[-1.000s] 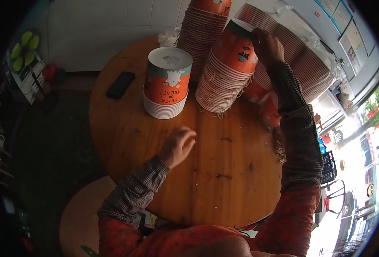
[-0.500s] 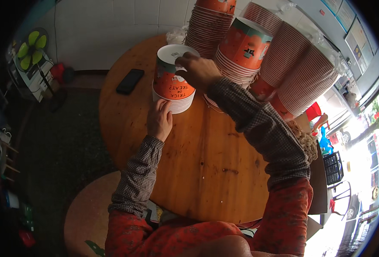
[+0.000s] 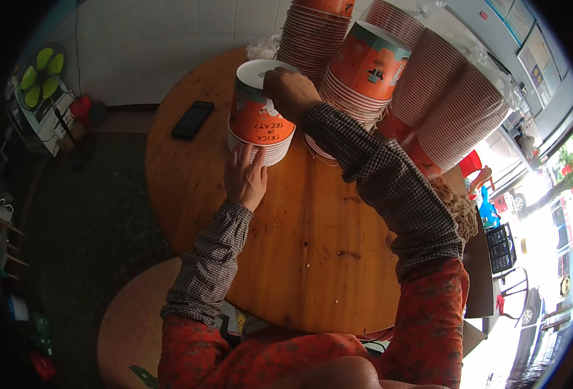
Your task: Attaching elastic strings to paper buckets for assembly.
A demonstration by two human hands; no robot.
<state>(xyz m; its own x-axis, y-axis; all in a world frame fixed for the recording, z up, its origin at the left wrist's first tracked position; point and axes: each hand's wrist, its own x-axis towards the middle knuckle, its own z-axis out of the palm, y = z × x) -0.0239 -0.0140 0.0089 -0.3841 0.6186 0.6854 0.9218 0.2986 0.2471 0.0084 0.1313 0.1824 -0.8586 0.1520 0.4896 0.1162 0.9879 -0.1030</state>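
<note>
Orange paper cup (image 3: 255,113) sits atop a short nested stack (image 3: 260,148) on the round tabletop (image 3: 312,246). Your right hand (image 3: 291,93) pinches its rim; left hand (image 3: 245,175) lies flat, steadying the stack's base. Step: seating 1 cup; next needs an even downward press, I'd say.

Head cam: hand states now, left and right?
Left hand: open, fingers against the short cup stack's base.
Right hand: closed on the top orange cup's rim.

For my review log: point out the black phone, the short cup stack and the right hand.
black phone (image 3: 193,120), head view, screen middle.
short cup stack (image 3: 258,120), head view, orange side.
right hand (image 3: 291,94), head view, back of hand.
</note>
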